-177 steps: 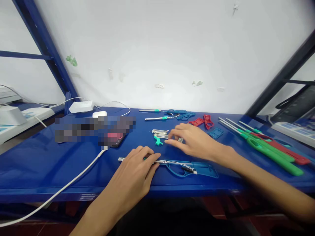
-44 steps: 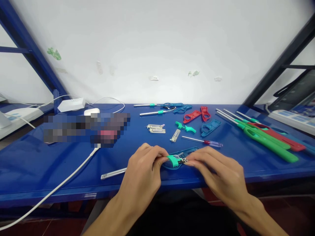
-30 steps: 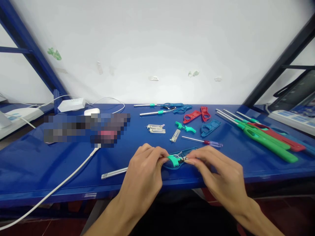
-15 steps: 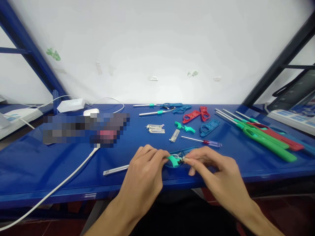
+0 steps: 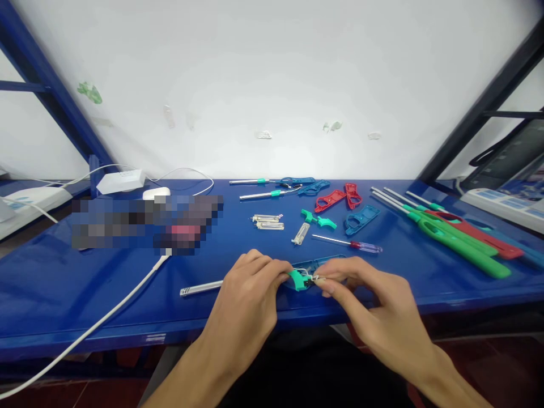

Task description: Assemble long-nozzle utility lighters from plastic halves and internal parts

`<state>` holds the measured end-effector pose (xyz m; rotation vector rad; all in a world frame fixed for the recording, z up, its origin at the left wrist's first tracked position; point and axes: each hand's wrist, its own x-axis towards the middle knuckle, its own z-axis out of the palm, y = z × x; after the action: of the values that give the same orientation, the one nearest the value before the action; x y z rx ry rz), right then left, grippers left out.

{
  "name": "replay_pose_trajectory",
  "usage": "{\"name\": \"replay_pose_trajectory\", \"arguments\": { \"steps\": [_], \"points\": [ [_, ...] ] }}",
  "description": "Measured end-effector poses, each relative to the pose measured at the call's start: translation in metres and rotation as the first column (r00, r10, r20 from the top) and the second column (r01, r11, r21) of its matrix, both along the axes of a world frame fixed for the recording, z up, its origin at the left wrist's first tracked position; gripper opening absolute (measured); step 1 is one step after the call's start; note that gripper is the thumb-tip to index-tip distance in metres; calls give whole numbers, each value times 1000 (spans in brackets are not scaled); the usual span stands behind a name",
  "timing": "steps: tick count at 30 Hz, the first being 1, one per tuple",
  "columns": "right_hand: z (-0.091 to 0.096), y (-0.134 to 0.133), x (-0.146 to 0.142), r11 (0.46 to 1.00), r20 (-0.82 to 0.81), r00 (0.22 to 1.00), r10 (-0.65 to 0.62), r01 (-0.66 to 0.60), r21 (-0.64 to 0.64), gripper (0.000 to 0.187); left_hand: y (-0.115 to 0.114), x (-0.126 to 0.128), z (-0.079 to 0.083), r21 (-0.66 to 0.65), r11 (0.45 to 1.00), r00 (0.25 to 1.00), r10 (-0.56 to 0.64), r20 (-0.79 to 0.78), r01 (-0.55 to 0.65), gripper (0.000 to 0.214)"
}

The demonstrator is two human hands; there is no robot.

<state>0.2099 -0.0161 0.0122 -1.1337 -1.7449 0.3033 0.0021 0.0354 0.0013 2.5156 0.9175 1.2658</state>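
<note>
My left hand point(image 5: 250, 300) is closed, its thumb and fingers pinching a green lighter trigger point(image 5: 301, 280). A silver metal tube point(image 5: 201, 288) sticks out to the left from behind that hand. On the other side, my right hand point(image 5: 374, 300) pinches a thin white wire point(image 5: 315, 277) beside the trigger; a small black part sits at the pinch, mostly hidden. Under and behind the fingers lies a blue lighter shell half point(image 5: 312, 263) on the table, partly covered by both hands.
Beyond the hands lie a screwdriver point(image 5: 366, 247), loose green triggers point(image 5: 326, 223), clear fuel tanks point(image 5: 270, 225), red shell halves point(image 5: 330, 200) and another blue shell point(image 5: 361, 220). Several whole stick lighters point(image 5: 463, 249) rest at right. A white cable point(image 5: 106, 311) crosses the left side.
The right fingertips have shifted slightly around the wire, and the trigger has turned a little. Both hands otherwise stay in place.
</note>
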Motion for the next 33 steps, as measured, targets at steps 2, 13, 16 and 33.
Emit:
{"name": "replay_pose_trajectory", "arguments": {
  "steps": [2,13,16,33],
  "points": [
    [0,-1,1,999,47,999,-16,14,49,15,0,0,1,-22,1000,1000,-12,11,12,23],
    [-2,1,6,987,261,965,-1,-41,154,25,-1,0,1,-75,997,1000,-3,-5,3,26],
    [-2,1,6,990,280,960,17,-55,128,25,-1,0,1,-76,997,1000,8,-27,-11,26],
    [0,4,11,986,249,963,107,-134,94,22,-1,-1,-5,36,999,1000,-12,-23,13,28]
  ]
}}
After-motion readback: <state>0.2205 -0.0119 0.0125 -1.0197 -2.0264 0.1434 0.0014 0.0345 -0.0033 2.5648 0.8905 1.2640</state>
